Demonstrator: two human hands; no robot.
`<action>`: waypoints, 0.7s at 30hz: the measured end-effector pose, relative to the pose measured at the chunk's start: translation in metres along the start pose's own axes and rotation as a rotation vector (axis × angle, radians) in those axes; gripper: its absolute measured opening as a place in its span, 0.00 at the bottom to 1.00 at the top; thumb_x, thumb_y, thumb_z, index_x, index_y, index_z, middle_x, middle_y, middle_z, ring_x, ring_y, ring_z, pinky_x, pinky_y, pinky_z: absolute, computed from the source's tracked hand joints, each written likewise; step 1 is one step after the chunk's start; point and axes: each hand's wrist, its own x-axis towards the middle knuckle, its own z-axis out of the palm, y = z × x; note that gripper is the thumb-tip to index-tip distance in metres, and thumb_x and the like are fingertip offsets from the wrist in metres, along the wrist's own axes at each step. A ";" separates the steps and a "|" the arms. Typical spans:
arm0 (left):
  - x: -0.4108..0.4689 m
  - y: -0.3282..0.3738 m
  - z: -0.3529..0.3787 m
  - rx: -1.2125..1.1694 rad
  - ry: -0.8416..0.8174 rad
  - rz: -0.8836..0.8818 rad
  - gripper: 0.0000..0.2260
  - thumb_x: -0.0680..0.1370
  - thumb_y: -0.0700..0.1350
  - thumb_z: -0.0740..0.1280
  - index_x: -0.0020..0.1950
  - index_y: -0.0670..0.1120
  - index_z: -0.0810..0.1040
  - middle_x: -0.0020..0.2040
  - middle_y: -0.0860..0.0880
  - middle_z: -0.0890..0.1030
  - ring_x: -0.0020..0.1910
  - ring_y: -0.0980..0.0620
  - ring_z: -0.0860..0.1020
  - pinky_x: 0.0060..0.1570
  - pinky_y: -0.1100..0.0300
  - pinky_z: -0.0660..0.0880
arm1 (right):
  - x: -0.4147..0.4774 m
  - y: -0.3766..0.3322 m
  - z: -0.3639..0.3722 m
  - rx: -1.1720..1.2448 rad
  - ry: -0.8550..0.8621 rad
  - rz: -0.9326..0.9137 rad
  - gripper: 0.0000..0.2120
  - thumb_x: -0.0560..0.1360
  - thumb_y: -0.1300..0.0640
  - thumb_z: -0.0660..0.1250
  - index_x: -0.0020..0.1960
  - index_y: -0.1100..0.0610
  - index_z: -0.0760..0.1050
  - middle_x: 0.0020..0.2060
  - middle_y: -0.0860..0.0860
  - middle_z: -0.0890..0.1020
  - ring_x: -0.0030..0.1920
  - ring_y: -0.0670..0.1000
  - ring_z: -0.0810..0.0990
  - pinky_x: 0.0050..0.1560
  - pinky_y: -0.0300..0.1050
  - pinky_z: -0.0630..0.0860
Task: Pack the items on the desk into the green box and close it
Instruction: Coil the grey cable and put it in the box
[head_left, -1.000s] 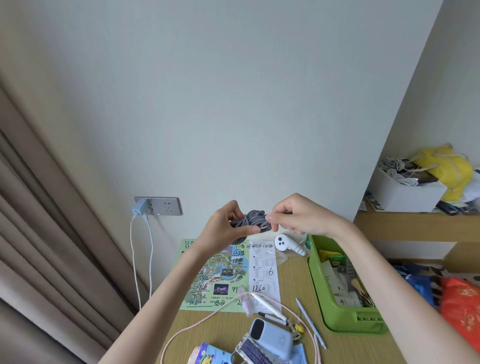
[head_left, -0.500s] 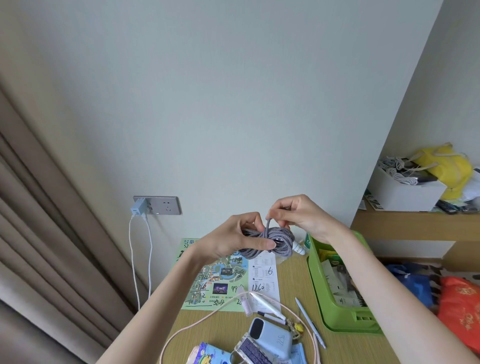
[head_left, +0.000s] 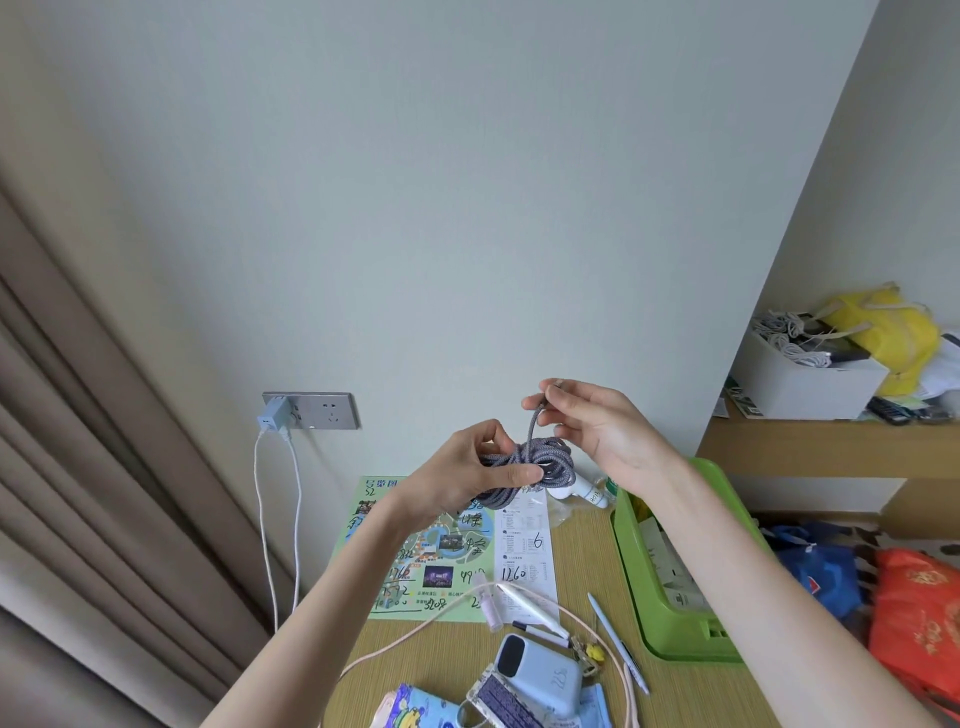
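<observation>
The left hand (head_left: 457, 473) grips a coiled grey cable (head_left: 524, 470) above the desk (head_left: 582, 566); the right hand (head_left: 597, 426), at two o'clock, pinches its free end upward.

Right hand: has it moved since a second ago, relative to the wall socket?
Yes. The right hand has drifted right, away from the wall socket, pulling the free end up from the grey braided cable coil.

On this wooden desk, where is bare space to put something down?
Free: the bare strip of wooden desk between the white printed sheet and the green plastic box. Crowded: the near edge, around the pale blue power bank and pink cable.
</observation>
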 end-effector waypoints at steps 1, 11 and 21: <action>0.000 -0.001 -0.001 -0.005 0.024 -0.012 0.21 0.66 0.53 0.79 0.46 0.44 0.72 0.42 0.42 0.78 0.37 0.47 0.71 0.36 0.49 0.65 | -0.001 -0.002 0.002 0.000 0.017 -0.009 0.09 0.72 0.55 0.71 0.49 0.58 0.79 0.48 0.57 0.85 0.40 0.47 0.81 0.39 0.35 0.76; 0.009 -0.012 -0.004 -0.099 0.414 0.095 0.15 0.73 0.49 0.74 0.52 0.43 0.76 0.37 0.46 0.74 0.33 0.54 0.70 0.32 0.66 0.67 | -0.013 -0.020 0.021 -0.466 0.045 0.049 0.06 0.74 0.58 0.71 0.45 0.61 0.80 0.36 0.55 0.85 0.37 0.49 0.81 0.36 0.36 0.73; 0.007 -0.005 0.002 -0.090 0.433 0.184 0.17 0.72 0.53 0.73 0.52 0.44 0.72 0.39 0.42 0.71 0.34 0.49 0.65 0.31 0.57 0.63 | -0.005 -0.015 0.039 -0.605 0.213 -0.034 0.06 0.71 0.62 0.74 0.38 0.64 0.80 0.30 0.54 0.84 0.25 0.44 0.75 0.26 0.30 0.68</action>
